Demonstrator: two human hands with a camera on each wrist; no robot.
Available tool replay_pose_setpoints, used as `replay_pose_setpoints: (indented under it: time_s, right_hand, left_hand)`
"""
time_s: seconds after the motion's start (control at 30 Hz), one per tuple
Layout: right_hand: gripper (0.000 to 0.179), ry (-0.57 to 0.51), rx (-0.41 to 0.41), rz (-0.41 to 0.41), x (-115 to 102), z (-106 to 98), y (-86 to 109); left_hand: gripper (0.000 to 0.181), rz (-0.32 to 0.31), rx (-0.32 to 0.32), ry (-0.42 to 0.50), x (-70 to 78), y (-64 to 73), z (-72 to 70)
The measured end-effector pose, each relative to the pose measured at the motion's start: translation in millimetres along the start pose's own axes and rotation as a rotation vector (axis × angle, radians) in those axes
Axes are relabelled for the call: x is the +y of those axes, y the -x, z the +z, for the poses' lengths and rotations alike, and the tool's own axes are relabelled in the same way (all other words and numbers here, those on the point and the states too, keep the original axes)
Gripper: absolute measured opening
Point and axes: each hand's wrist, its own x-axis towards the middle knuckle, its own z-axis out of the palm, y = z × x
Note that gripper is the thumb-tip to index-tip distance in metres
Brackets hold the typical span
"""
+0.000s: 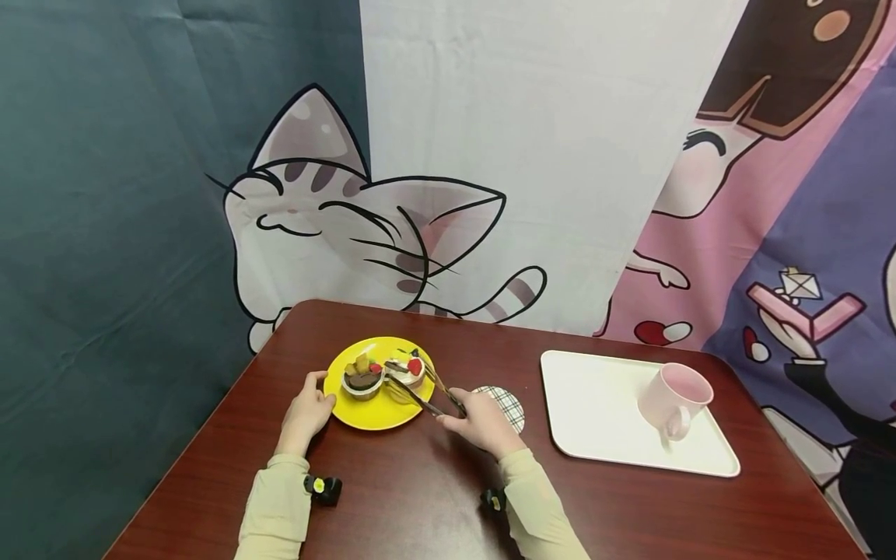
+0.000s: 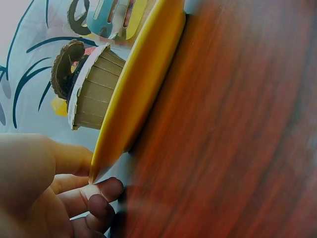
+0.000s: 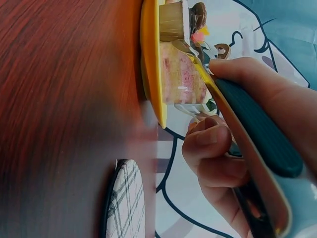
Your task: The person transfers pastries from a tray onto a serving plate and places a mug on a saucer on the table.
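Observation:
On the left of the table is a round yellow plate (image 1: pixel 374 418). My left hand (image 1: pixel 306 414) pinches its near-left rim, thumb above and fingers below in the left wrist view. Two small desserts stand on the plate: a chocolate-topped cupcake (image 1: pixel 362 383) in a pale cup, and a cream-topped cake (image 3: pixel 183 74) with pink layers and a red berry. My right hand (image 1: pixel 486 424) grips metal tongs (image 3: pixel 230 106) with dark green handle grips. The tongs' two arms reach to either side of the cream-topped cake, which sits at the plate's right side.
A round plaid coaster (image 1: pixel 512 406) lies just beyond my right hand, partly hidden by it. Farther right, a white tray (image 1: pixel 588 408) holds a pink mug (image 1: pixel 665 400) with its handle toward me. A cartoon-print curtain (image 1: pixel 546 155) hangs behind the table.

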Motion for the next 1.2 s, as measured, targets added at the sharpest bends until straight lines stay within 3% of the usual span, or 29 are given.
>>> replay_pose_setpoints:
  time_s: [0.27, 0.63, 1.2]
  right_hand:
    - [0.033, -0.026, -0.027, 0.033, -4.2, 0.8, -1.5]
    - [0.034, -0.027, 0.012, 0.053, -12.9, 5.7, -3.4]
    - [0.044, -0.060, -0.059, 0.165, -25.8, 15.8, -4.6]
  left_hand:
    - [0.050, 0.005, -0.003, 0.002, 3.4, -0.4, -0.8]
    - [0.050, 0.014, -0.002, 0.001, 9.8, -1.9, -1.5]
    - [0.050, 0.019, -0.017, 0.009, -0.4, 2.1, -0.6]
